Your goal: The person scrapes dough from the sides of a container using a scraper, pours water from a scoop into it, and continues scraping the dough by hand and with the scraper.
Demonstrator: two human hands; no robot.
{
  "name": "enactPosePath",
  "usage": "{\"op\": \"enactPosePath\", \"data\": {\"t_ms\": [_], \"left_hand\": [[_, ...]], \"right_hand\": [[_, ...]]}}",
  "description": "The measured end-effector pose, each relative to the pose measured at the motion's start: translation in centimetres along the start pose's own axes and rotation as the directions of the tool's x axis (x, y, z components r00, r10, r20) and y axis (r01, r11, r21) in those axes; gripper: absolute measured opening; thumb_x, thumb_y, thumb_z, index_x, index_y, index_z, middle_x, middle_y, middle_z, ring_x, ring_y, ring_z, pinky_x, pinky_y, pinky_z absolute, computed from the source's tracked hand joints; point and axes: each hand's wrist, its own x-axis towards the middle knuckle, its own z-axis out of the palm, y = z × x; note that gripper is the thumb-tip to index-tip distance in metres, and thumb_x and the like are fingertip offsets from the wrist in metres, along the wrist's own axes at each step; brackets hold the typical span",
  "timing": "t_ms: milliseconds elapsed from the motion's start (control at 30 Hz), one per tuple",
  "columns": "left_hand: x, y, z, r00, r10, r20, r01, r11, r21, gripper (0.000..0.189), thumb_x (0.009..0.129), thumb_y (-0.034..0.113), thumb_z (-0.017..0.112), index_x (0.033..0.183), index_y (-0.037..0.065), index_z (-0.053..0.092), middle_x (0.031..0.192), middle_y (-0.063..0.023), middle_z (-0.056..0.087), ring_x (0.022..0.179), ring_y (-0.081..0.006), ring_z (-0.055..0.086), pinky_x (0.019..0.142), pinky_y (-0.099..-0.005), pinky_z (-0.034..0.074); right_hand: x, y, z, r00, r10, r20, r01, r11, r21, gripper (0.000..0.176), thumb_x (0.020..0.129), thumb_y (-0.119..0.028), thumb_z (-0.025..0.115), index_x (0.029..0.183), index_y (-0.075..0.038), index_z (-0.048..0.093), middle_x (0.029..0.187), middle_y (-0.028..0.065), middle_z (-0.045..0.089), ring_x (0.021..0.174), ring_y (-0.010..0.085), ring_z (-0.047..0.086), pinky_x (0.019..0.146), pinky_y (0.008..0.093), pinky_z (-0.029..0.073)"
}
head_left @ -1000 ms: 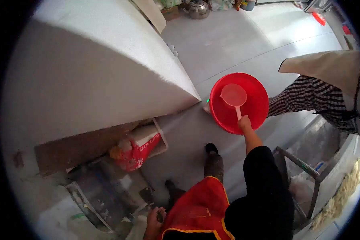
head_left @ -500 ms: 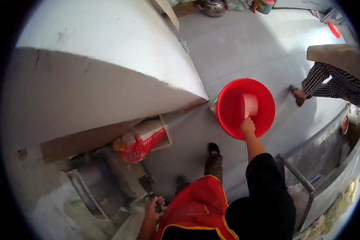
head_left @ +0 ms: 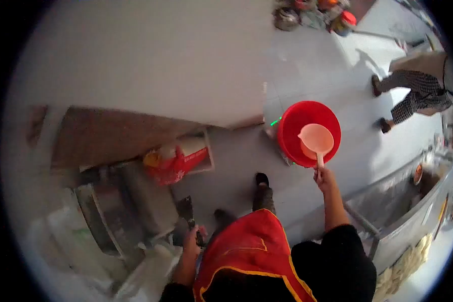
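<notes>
My right hand (head_left: pixel 325 177) grips the handle of a pale pink plastic ladle (head_left: pixel 316 141), whose cup hangs over the lower right part of a red plastic basin (head_left: pixel 294 121) standing on the grey floor. My left hand (head_left: pixel 191 240) hangs low by my red apron and holds a dark flat-bladed scraper (head_left: pixel 186 210) pointing up. My two dark shoes stand between the hands.
A big white table (head_left: pixel 151 65) fills the upper left, with a red and white sack (head_left: pixel 178 160) under its edge. A metal counter (head_left: pixel 402 211) runs along the right. Another person in checked trousers (head_left: pixel 412 95) stands at the upper right. Pots and jars (head_left: pixel 312 12) sit by the far wall.
The ladle has come up out of the basin, its cup turned upward. The other person has stepped farther away to the upper right. My left hand has lifted the scraper slightly.
</notes>
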Motion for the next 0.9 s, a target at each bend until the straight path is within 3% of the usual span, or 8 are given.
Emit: {"op": "enactPosePath", "data": {"t_ms": [167,300,533,633,667,733,800,900], "left_hand": [[0.4,-1.3,-1.5,0.992,0.046,-0.117,-0.066,0.982,-0.176,0.020,0.083,0.019,0.056,0.092,0.002,0.053,0.079,-0.0080,0.058,0.071,-0.0180,0.057,0.062,-0.0299,0.049],[-1.2,-2.0,-3.7,0.969,0.051,-0.240,-0.131,0.934,-0.331,0.018,0.081,0.016,0.058,0.092,0.003,0.052,0.080,-0.0078,0.057,0.070,-0.0171,0.058,0.058,-0.0297,0.049],[-5.8,-8.3,-9.1,0.884,0.197,-0.424,-0.374,0.842,-0.388,0.028,0.077,0.012,0.062,0.099,0.002,0.048,0.079,-0.0084,0.056,0.065,-0.0181,0.059,0.053,-0.0300,0.048],[-5.3,-10.6,-13.9,0.850,0.172,-0.499,-0.397,0.830,-0.391,0.030,0.077,0.012,0.062,0.101,0.003,0.047,0.079,-0.0083,0.056,0.067,-0.0176,0.059,0.053,-0.0307,0.047],[-5.3,-11.0,-15.5,0.856,0.158,-0.492,-0.390,0.822,-0.415,0.030,0.077,0.013,0.062,0.102,0.003,0.047,0.079,-0.0085,0.056,0.067,-0.0177,0.058,0.053,-0.0308,0.047],[-6.2,-11.3,-18.7,0.872,0.133,-0.471,-0.368,0.813,-0.451,0.031,0.078,0.014,0.061,0.103,0.003,0.047,0.080,-0.0088,0.057,0.067,-0.0178,0.058,0.052,-0.0311,0.047],[-2.3,-14.3,-22.2,0.798,0.072,-0.598,-0.321,0.891,-0.321,0.032,0.078,0.016,0.061,0.103,0.002,0.047,0.081,-0.0097,0.058,0.065,-0.0181,0.058,0.050,-0.0309,0.047],[-3.6,-14.2,-28.1,0.795,0.029,-0.605,-0.385,0.795,-0.469,0.033,0.077,0.018,0.061,0.102,0.002,0.048,0.081,-0.0100,0.058,0.064,-0.0178,0.058,0.048,-0.0305,0.046]], "right_hand": [[-9.1,1.0,0.3,0.977,0.034,0.211,-0.028,0.999,-0.030,0.035,0.083,-0.015,0.053,0.117,-0.011,0.044,0.091,0.0002,0.051,0.065,0.0094,0.049,0.059,0.0231,0.043],[-15.3,0.8,4.5,0.955,0.064,0.289,0.096,0.857,-0.506,0.038,0.080,-0.011,0.053,0.117,-0.009,0.044,0.090,0.0018,0.051,0.066,0.0105,0.047,0.059,0.0218,0.040],[-25.4,3.6,18.8,0.772,0.313,0.554,0.210,0.697,-0.686,0.038,0.068,-0.003,0.051,0.106,0.000,0.049,0.081,0.0052,0.051,0.065,0.0127,0.048,0.057,0.0216,0.039],[-27.9,9.5,28.1,0.625,0.481,0.615,0.291,0.587,-0.755,0.036,0.067,-0.006,0.052,0.103,0.000,0.049,0.079,0.0053,0.051,0.066,0.0125,0.048,0.056,0.0229,0.040],[-29.6,12.6,31.8,0.574,0.417,0.705,0.633,0.320,-0.705,0.034,0.070,-0.011,0.053,0.101,0.000,0.048,0.077,0.0046,0.050,0.062,0.0103,0.047,0.053,0.0215,0.039],[-32.5,18.3,37.5,0.582,0.500,0.641,0.364,0.545,-0.755,0.034,0.072,-0.014,0.052,0.103,0.000,0.048,0.076,0.0045,0.050,0.060,0.0092,0.046,0.050,0.0188,0.037],[-32.7,23.3,43.5,0.380,0.610,0.695,0.384,0.579,-0.719,0.032,0.074,-0.012,0.051,0.103,0.001,0.048,0.076,0.0046,0.049,0.059,0.0088,0.046,0.047,0.0171,0.035],[-37.6,32.5,50.5,0.388,0.506,0.770,0.594,0.502,-0.629,0.029,0.076,-0.011,0.049,0.102,0.002,0.048,0.076,0.0039,0.048,0.059,0.0089,0.046,0.047,0.0181,0.035]]}}
